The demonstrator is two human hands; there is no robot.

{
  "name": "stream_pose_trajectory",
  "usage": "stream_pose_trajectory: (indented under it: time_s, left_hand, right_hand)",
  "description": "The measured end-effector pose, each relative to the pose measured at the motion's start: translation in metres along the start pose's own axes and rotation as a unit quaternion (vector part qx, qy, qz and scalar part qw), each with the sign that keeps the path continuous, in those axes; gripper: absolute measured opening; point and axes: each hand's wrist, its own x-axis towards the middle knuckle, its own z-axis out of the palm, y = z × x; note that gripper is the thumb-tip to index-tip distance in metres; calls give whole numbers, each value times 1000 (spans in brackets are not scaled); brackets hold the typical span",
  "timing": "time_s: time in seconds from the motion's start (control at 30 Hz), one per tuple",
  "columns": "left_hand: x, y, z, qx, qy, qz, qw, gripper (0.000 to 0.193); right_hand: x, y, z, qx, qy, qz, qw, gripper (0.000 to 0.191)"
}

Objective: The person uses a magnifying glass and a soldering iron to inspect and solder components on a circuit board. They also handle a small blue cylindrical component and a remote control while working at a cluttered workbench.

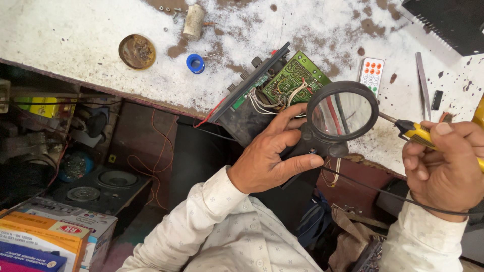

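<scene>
A person leans over the edge of a worn, white-speckled tabletop (pixel 75 45), both hands busy. The left hand (pixel 272 156) is closed around the black handle of a round magnifying glass (pixel 342 112), thumb underneath and fingers spread over the top, holding the lens tilted just above the tabletop's near edge. The right hand (pixel 443 168) is wrapped tight around the yellow handle of a soldering iron (pixel 416 132), its thin metal shaft pointing left and slightly away, with the tip passing behind the rim of the lens. A black cord runs from the iron back under both wrists.

The thing being worked on is a green circuit board (pixel 295 75) mounted in a black amplifier chassis (pixel 247 108), which rests tilted at the tabletop's near edge. It lies beyond and slightly left of the left hand, with that hand's fingertips touching the bundle of white wires at its lower edge. The chassis's long axis runs diagonally, from lower left to upper right. The left hand is clearly the nearer one; the right hand stays well to the right, reaching in only through the iron.

Farther out sit a small white remote control (pixel 372 74), metal tweezers (pixel 422 83), a blue roll of tape (pixel 195 63) and a round brown tin (pixel 136 51).
</scene>
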Motion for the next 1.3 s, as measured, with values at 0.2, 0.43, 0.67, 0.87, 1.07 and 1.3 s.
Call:
stream_pose_trajectory:
  time_s: [0.2, 0.43, 0.67, 0.87, 1.07, 1.3]
  left_hand:
    - [0, -1, 0, -4, 1, -2, 1000, 42]
    - [0, -1, 1, -5, 0, -2, 1000, 42]
    - [0, 0, 0, -1, 1, -5, 1000, 42]
    - [1, -1, 1, -5, 0, 1, 1000, 42]
    - [0, 0, 1, -6, -2, -5, 1000, 43]
    - [0, 0, 1, -13, -6, -7, 1000, 43]
  right_hand:
    - [-1, -1, 2, -3, 2, 2, 1000, 23]
    - [1, -1, 2, -5, 6, 4, 1000, 19]
    - [-3, -2, 1, 7, 2, -4, 1000, 17]
    - [-6, -2, 3, -13, 14, -3, 1000, 18]
    - [-6, -1, 5, -8, 10, -8, 1000, 21]
    - [-5, 1, 6, -11, 7, -20, 1000, 22]
